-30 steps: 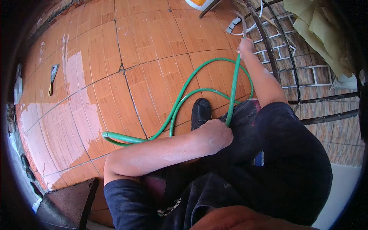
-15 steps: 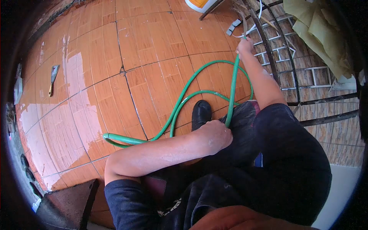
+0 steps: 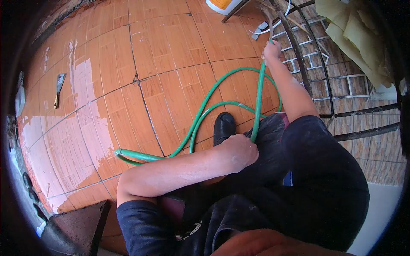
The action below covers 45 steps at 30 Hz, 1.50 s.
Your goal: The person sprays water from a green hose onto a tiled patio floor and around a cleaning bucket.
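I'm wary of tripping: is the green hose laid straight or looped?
Looped: the green hose bends in wide curves over the tiled floor, beside the boot.

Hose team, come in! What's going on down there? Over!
Left grip on green hose, near lap. Right grip on it too, arm stretched out. Hose loops by black boot, might trip you. Scraper well aside.

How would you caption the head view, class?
Left hand and right hand grip a green hose above orange floor tiles, a scraper lying apart.
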{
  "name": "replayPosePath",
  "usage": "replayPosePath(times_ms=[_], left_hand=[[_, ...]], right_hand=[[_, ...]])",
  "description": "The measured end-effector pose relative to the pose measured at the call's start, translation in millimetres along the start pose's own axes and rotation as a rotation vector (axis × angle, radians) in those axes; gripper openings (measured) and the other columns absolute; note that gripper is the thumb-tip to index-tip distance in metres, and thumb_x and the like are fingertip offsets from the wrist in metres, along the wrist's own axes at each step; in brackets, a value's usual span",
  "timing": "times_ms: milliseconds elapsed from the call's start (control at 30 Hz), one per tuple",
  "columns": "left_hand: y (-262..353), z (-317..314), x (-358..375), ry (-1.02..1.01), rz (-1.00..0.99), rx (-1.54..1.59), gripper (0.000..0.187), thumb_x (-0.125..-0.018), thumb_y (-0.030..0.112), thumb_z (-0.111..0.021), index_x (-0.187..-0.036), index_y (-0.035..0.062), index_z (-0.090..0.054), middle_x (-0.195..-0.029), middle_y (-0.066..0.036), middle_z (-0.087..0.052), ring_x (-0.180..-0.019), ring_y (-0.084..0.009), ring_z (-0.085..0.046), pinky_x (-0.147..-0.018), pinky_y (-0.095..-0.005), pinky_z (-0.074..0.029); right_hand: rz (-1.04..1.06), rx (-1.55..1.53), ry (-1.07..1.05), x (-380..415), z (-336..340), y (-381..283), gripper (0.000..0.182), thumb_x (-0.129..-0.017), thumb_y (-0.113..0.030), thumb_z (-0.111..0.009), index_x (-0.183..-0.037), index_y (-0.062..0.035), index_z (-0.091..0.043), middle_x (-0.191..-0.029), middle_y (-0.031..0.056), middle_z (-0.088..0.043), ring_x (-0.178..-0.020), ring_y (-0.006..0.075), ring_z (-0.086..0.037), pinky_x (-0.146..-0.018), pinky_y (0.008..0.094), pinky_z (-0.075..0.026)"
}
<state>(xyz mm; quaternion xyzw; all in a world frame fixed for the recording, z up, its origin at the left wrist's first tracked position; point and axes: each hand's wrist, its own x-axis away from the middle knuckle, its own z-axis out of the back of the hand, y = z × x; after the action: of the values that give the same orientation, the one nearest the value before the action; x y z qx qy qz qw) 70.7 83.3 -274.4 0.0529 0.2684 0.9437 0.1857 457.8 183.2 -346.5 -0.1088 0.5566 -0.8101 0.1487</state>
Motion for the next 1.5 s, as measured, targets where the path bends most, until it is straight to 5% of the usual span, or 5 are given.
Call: replayPosePath(times_ms=[67,1500], left_hand=[[0,-1,-2,-0.035,0.030,0.031,0.017,-0.076,0.007,-0.068,-0.093,0.0031,-0.071,-0.092,-0.012,-0.072,-0.087,-0.0285,-0.071,-0.069,-0.0375,-0.058],[3,0,0,0.041,0.016,-0.011,0.016,-0.076,0.007,-0.067,-0.091,0.0035,-0.070,-0.090,-0.011,-0.072,-0.086,-0.0280,-0.070,-0.068,-0.0369,-0.057]], right_hand=[[0.005,0.014,0.013,3,-2,-2,0.013,-0.091,-0.014,-0.051,-0.103,-0.0094,-0.047,-0.070,0.0054,-0.049,-0.047,0.0165,-0.047,-0.033,0.0328,-0.036],[0.046,0.006,0.039,4,-6,-17,0.014,-0.095,-0.015,-0.050,-0.109,-0.0131,-0.047,-0.063,0.0034,-0.043,-0.039,0.0137,-0.040,-0.032,0.0292,-0.029]])
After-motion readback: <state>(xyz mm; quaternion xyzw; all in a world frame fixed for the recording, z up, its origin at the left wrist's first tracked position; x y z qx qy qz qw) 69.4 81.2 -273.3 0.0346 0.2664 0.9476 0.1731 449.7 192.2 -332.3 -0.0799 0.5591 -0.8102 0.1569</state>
